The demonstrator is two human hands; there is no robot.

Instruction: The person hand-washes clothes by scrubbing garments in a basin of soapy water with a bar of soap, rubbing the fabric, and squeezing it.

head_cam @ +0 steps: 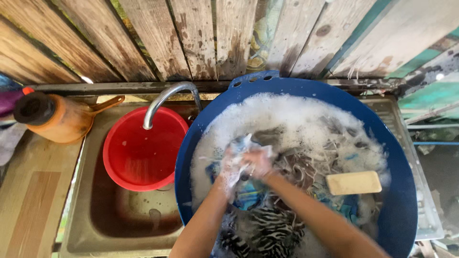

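Both my hands are in a big blue basin (pixel 397 157) full of white suds and soaked clothes. My left hand (pixel 231 167) and my right hand (pixel 258 161) are pressed together, both gripping a wet, foamy light cloth (pixel 244 145) with blue patches just above the water. A black-and-white striped garment (pixel 270 229) lies between my forearms near the basin's front. A tan bar of soap (pixel 354 182) floats to the right of my right forearm.
A red bucket (pixel 143 150) stands in a metal sink (pixel 119 215) to the left, under a curved metal tap (pixel 165 100). An orange jug (pixel 55 117) lies on the wooden counter (pixel 28 196) at far left. A wooden plank wall (pixel 201 38) rises behind.
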